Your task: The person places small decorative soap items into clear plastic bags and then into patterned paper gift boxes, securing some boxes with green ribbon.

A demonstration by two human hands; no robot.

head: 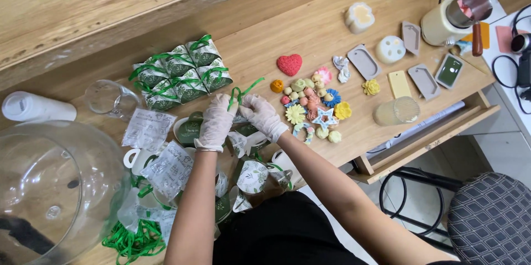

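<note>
**Two gloved hands pinch a green ribbon over a small pouch**

We see both hands in thin white gloves, fingers closed on the same green ribbon (pixel 244 90): the left hand (pixel 215 122) grips it from one side, the right hand (pixel 264 116) from the other, and the ribbon's loose ends curl up between the fingertips. Just beneath the hands sits a small green-and-white leaf-print gift pouch (pixel 243 135), on the near part of the wooden table (pixel 265 38) (how much of the pouch the hands touch we cannot tell).

Behind the left hand, a cluster of tied pouches (pixel 181 72) with green bows lies together. Beside it stands a clear glass cup (pixel 112 99). Flat printed sachets (pixel 148 129) lie left of the left wrist, and a tangle of green ribbon (pixel 133 241) sits at the table's near edge, next to a large clear glass bowl (pixel 55 187).

To the right of the right hand lies a heap of small coloured moulded shapes (pixel 312 105), flowers and a star among them, with a red heart (pixel 289 64) behind them. Farther right are grey silicone moulds (pixel 363 61).
</note>
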